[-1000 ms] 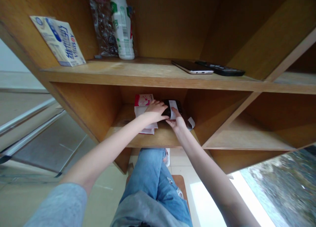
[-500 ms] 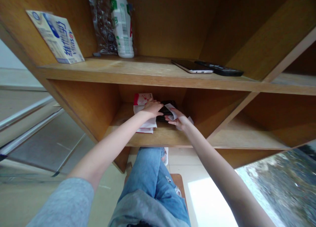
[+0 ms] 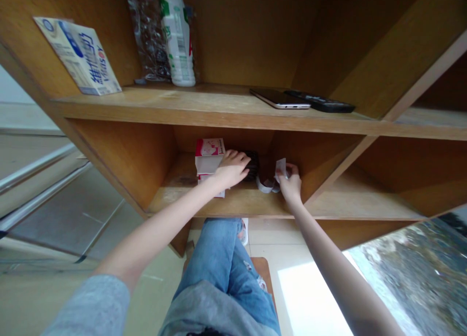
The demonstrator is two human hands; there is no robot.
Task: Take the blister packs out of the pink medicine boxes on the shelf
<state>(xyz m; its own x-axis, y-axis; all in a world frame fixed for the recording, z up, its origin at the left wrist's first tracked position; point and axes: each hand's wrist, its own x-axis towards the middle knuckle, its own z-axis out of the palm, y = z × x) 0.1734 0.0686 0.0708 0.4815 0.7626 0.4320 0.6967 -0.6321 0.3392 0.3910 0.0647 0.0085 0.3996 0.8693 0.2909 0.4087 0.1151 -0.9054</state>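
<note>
Inside the lower compartment, my left hand (image 3: 233,166) reaches over a red-and-white packet (image 3: 209,156). Its fingers are stretched out and touch the near side of a dark, ribbed object (image 3: 252,166), partly hidden by the hand. To the right, my right hand (image 3: 291,184) pinches a strip of white paper (image 3: 280,167) close to the compartment's right wall. A curled loop of white paper (image 3: 263,186) lies on the shelf board just left of that hand; I cannot tell whether it is the same strip.
On the upper shelf (image 3: 219,100) stand a Vitasoy carton (image 3: 82,56), a clear plastic bag (image 3: 151,44) and a white-green bottle (image 3: 177,39). A phone (image 3: 279,98) and a black object like a remote (image 3: 324,102) lie to the right. A wooden divider (image 3: 343,168) borders the compartment.
My right hand has moved right with the white paper, away from the dark object. My left hand has shifted slightly right, its fingers now on the dark object.
</note>
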